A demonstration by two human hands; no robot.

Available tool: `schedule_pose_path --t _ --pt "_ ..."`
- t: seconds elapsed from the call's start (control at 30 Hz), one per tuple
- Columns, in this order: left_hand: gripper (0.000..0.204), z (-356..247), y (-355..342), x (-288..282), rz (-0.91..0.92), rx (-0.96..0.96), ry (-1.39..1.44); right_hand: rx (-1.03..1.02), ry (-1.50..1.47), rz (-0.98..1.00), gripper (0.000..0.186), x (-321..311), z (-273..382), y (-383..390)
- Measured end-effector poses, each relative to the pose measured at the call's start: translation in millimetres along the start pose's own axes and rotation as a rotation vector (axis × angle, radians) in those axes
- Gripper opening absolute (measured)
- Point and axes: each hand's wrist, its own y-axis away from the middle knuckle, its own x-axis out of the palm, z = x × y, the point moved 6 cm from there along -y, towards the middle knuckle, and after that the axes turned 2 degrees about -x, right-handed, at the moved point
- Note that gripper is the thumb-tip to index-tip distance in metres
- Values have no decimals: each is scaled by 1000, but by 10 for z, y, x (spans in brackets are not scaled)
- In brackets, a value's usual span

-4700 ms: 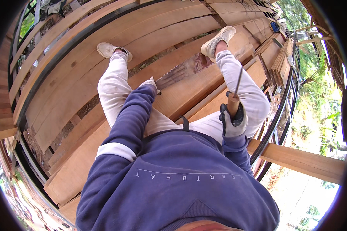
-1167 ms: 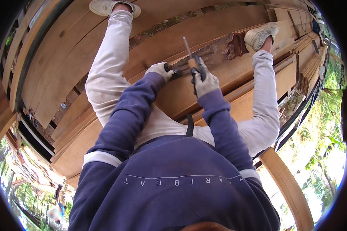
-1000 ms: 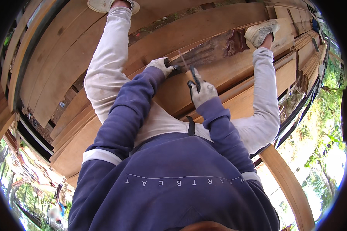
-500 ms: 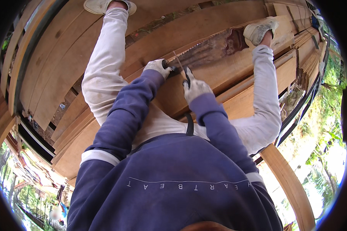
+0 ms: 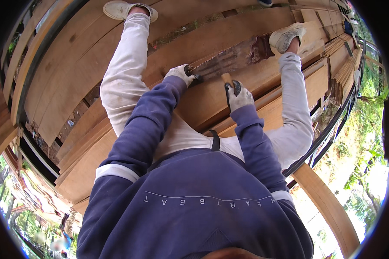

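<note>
A handsaw [image 5: 220, 64] with a dark, rust-brown blade lies across the wooden planks between my feet, its toothed edge on the far side. Its carved brown handle [image 5: 260, 49] is at the right, beside my right shoe [image 5: 285, 38]. My left hand [image 5: 179, 76], in a pale glove with dark fingertips, is closed around the blade's narrow left end. My right hand [image 5: 240, 97], gloved alike, grips a brown file [image 5: 227, 79] on the near side of the blade. The file's tip points away from me, apart from the teeth; its lower part is hidden in my fingers.
Long planks [image 5: 69, 82] spread beneath and ahead of me, with gaps showing debris. My legs in white trousers straddle the saw. More boards are stacked at the right [image 5: 345, 60]. A thick wooden beam [image 5: 326, 203] slants at lower right. A distant person [image 5: 67, 239] shows at lower left.
My right hand has drawn back and to the right, taking the file off the saw's toothed edge. My left hand keeps its grip on the blade's end.
</note>
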Motion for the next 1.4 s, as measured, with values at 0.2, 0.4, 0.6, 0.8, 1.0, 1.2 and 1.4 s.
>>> schedule_pose_path --t 0.2,0.4,0.6,0.8,1.0,1.2,1.4 --pt "52 122 103 -126 112 -80 -99 108 -187 97 48 192 -21 197" --pt "62 341 273 -222 64 -127 -116 -92 -50 -8 54 148 147 308" --pt "76 -118 700 -272 25 -39 -427 -111 -65 24 56 222 82 309" --pt "61 50 492 -219 42 -58 -308 -202 -167 35 60 215 127 269" --pt "58 189 306 -204 40 -48 -126 -235 59 107 64 315 155 137" --pt "45 341 159 -118 62 -80 -66 -277 21 283 62 299 343 148" --pt "36 328 112 -42 120 -11 -120 -347 201 346 55 277 468 91"
